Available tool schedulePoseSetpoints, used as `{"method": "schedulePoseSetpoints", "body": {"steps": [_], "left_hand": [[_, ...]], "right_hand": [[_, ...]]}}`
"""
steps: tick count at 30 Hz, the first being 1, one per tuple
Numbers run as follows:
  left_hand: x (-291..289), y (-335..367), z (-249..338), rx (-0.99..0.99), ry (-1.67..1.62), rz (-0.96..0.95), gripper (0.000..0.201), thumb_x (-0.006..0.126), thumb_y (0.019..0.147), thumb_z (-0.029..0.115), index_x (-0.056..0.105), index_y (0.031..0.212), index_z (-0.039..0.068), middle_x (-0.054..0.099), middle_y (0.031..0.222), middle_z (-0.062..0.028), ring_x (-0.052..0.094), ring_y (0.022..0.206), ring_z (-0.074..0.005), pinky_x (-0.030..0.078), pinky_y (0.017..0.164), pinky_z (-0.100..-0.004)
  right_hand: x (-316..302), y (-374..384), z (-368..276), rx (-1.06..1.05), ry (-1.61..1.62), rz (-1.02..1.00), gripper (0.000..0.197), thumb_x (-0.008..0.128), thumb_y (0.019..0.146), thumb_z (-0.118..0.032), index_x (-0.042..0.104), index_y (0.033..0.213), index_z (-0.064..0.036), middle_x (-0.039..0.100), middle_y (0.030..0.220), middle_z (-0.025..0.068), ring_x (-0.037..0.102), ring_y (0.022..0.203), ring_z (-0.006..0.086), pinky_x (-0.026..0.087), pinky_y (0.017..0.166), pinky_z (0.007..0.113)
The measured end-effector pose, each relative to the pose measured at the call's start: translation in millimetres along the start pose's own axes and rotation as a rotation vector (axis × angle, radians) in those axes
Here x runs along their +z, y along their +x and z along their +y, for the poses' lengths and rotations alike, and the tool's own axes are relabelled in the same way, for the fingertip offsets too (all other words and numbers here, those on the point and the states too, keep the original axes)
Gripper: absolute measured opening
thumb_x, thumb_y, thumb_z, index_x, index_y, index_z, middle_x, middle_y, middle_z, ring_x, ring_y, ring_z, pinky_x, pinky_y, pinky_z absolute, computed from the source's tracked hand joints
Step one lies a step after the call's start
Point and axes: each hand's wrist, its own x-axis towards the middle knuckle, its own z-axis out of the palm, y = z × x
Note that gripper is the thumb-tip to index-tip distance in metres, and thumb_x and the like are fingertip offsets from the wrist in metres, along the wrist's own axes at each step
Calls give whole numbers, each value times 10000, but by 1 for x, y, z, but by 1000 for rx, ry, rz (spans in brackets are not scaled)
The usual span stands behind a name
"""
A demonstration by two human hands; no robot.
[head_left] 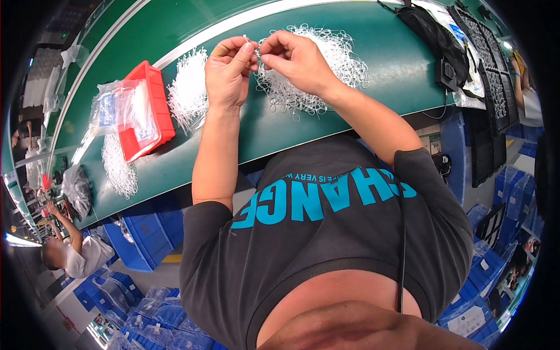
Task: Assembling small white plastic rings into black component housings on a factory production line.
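Note:
My left hand (pixel 228 73) and my right hand (pixel 304 63) meet over the green workbench (pixel 262 131), fingertips almost touching. Thumb and fingers of each are pinched on a thin white cord (pixel 257 52), mostly hidden by the fingers. Just behind and under my right hand spreads a big tangled pile of looped white cords (pixel 335 55). On the other side, beside my left wrist, lies a bundle of straighter white cords (pixel 188 87), their ends pointing up and away.
Left of the bundle stands a red bin (pixel 165 111) with clear plastic bags (pixel 108 111) over it. More white cords (pixel 118 169) lie beyond. A black bag (pixel 429 35) and black trays (pixel 496 76) are at right. Blue crates (pixel 146 233) stand below; a co-worker (pixel 87 254) sits at left.

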Motion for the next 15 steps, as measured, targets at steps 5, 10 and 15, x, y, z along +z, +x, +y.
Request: {"method": "schedulePoseSetpoints", "body": {"steps": [5, 10, 15], "left_hand": [[10, -3, -6, 111, 117, 41, 134, 682, 868, 1, 618, 985, -11, 683, 889, -122, 648, 725, -154, 552, 602, -267], [9, -3, -12, 90, -74, 13, 117, 673, 874, -2, 604, 967, -9, 675, 879, -116, 650, 734, -158, 561, 615, -271], [12, -5, -17, 316, 338, 116, 105, 671, 874, -2, 620, 966, 1, 664, 867, -94, 638, 700, -144, 554, 593, -270]], "right_hand": [[-7, 2, 0, -126, -109, 203, 135, 673, 849, -94, 650, 938, 4, 694, 836, 71, 671, 785, 137, 541, 737, 279], [-9, -1, -4, -172, -175, 114, 120, 677, 834, -83, 660, 925, -7, 703, 843, 78, 678, 784, 154, 542, 735, 287], [-1, -7, -5, -319, -349, 185, 89, 676, 850, -41, 652, 927, -5, 687, 865, 53, 662, 806, 128, 531, 755, 267]]}}
